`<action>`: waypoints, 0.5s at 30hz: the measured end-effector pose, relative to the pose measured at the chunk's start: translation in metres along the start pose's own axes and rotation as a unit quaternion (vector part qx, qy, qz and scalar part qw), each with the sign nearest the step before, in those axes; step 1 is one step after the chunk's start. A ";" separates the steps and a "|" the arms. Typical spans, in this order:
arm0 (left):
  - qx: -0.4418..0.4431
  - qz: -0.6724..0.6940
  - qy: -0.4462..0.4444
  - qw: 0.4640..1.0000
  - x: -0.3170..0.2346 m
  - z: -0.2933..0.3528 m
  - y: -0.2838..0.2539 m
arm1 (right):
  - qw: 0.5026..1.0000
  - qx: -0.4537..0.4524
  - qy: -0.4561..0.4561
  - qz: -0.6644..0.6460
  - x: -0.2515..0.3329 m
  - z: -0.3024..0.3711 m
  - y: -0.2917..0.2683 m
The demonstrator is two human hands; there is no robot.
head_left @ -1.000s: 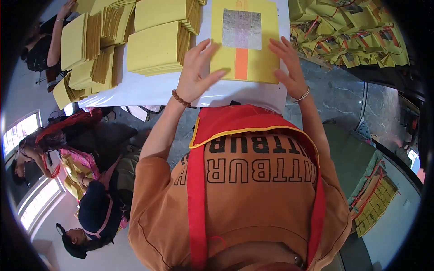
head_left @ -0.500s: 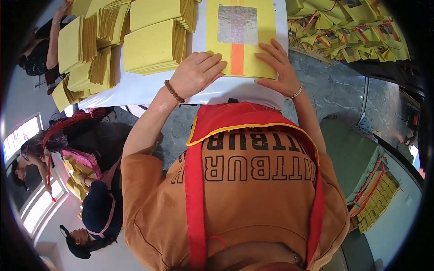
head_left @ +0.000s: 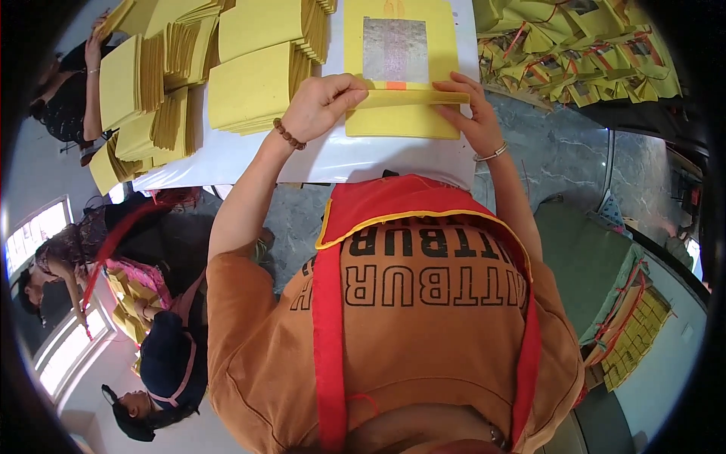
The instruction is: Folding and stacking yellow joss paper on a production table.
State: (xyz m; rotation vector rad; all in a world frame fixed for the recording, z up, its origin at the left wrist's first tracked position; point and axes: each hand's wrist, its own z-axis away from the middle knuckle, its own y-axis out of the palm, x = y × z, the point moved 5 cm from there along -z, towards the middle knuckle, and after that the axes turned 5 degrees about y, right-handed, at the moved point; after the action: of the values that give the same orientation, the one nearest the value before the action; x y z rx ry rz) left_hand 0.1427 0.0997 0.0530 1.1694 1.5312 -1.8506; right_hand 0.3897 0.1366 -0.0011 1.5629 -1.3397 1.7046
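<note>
On the white-covered table lies a yellow paper sheet (head_left: 442, 45) bearing a silver square (head_left: 395, 50) and an orange stripe. Its near edge (head_left: 412, 97) is raised and turned back away from me, exposing plain yellow paper (head_left: 402, 124) beneath. My left hand (head_left: 327, 104) pinches the left end of that edge between thumb and fingers. At the opposite end my right hand (head_left: 472, 115) grips the edge, fingers above and thumb below. A folded yellow paper stack (head_left: 251, 87) stands just left of my left hand.
More folded yellow paper bundles (head_left: 121, 83) crowd the left of the white tabletop (head_left: 249, 157). Yellow papers with red ties (head_left: 582, 64) are heaped at far right. Several people work at left, one in a dark blue top (head_left: 168, 352). A green cover (head_left: 578, 253) lies at right.
Both hands were resting on the flat sheet; now they hold its near edge, lifted and folded away from me. The orange stripe's near part is now hidden.
</note>
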 end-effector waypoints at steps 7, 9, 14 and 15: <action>-0.011 0.005 -0.007 1.000 -0.001 0.003 0.001 | 0.999 0.005 -0.033 0.042 0.004 -0.003 0.001; -0.015 0.020 -0.014 1.000 0.002 0.002 0.003 | 1.000 0.009 -0.012 0.021 0.001 -0.001 0.002; -0.011 0.056 -0.034 0.998 0.002 -0.001 0.002 | 0.998 0.024 0.005 -0.049 0.000 0.004 -0.003; -0.013 0.063 -0.037 0.997 0.002 -0.002 0.002 | 0.992 0.030 0.012 -0.121 -0.008 0.004 -0.004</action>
State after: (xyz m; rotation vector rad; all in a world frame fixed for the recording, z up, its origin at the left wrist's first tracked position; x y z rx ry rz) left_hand 0.1433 0.1012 0.0501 1.1451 1.4048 -1.7652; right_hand 0.3971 0.1376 -0.0077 1.6584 -1.0475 1.6217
